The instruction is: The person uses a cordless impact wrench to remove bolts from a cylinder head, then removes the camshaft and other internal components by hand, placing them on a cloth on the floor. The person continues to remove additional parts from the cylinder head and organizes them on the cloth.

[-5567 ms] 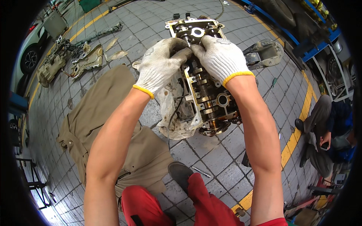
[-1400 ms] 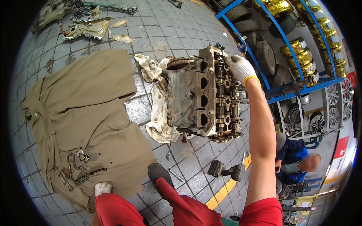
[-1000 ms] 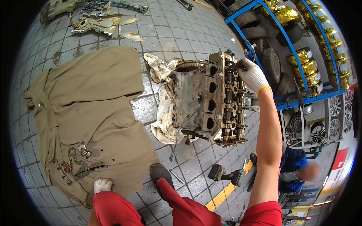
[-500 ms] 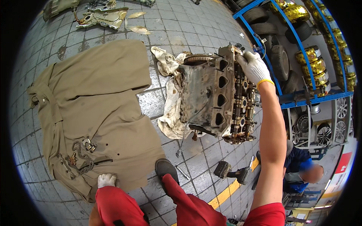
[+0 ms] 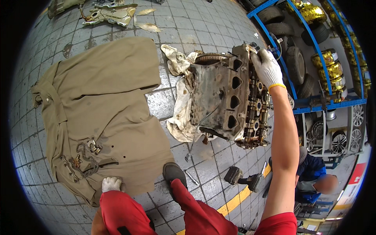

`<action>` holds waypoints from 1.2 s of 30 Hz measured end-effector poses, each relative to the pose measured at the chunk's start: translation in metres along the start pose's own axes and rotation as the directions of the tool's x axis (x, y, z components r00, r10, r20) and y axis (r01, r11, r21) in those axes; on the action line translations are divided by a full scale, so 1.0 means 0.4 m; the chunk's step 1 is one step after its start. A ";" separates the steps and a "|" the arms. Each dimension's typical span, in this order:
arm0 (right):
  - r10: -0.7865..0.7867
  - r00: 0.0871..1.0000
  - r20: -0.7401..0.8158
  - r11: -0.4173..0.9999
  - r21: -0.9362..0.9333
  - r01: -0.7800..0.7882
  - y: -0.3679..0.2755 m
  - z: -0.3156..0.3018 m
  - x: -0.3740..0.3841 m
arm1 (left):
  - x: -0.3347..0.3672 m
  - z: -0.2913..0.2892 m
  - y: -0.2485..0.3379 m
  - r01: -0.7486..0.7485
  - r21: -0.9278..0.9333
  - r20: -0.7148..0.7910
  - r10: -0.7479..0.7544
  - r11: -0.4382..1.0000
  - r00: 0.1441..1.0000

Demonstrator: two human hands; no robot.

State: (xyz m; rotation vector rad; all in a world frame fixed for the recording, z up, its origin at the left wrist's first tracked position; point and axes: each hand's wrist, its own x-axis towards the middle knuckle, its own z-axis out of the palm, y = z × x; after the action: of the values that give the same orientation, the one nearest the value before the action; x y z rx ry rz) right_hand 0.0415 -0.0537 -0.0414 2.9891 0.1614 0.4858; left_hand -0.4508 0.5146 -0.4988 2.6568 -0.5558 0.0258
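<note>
Engine (image 5: pixel 208 92) sits at the centre of the frame, a stained rag (image 5: pixel 181 100) along its left side. Near its upper right corner, the gloved right hand (image 5: pixel 268 67) has bent fingers; whether they pinch anything cannot be told. At lower left, the gloved left hand (image 5: pixel 112 184) is by the red knee (image 5: pixel 122 207) over brown cloth (image 5: pixel 105 74), its grip unclear, near a chain (image 5: pixel 92 167).

L hand (image 5: pixel 112 184) off eng. (image 5: pixel 209 88), now by knee (image 5: pixel 117 201).
</note>
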 end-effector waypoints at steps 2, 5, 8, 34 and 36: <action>-0.034 0.998 -0.059 0.999 0.022 0.036 0.007 0.015 -0.001 | -0.002 0.005 -0.013 -0.007 0.004 0.026 0.007 1.000 1.000; -0.039 0.996 -0.085 0.997 0.064 0.045 0.011 0.026 -0.012 | -0.008 0.019 -0.009 0.054 -0.012 -0.010 -0.054 0.998 0.998; -0.008 1.000 0.025 0.998 0.068 0.006 0.021 0.005 0.006 | -0.021 0.016 -0.003 0.048 -0.012 -0.026 -0.049 0.999 0.998; -0.284 0.936 0.208 0.706 0.705 0.058 -0.736 0.040 -0.219 | 0.033 -0.072 0.021 0.080 0.066 0.259 -0.094 0.995 0.961; -0.485 0.868 0.112 0.646 0.714 0.269 -0.908 0.175 -0.289 | 0.018 -0.061 0.020 0.080 0.072 0.251 -0.096 0.994 0.963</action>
State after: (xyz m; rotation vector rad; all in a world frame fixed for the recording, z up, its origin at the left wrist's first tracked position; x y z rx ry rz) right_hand -0.0767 0.2849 -0.1881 3.4927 1.1660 -0.1274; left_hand -0.4456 0.5154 -0.4728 2.7602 -0.5225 -0.3339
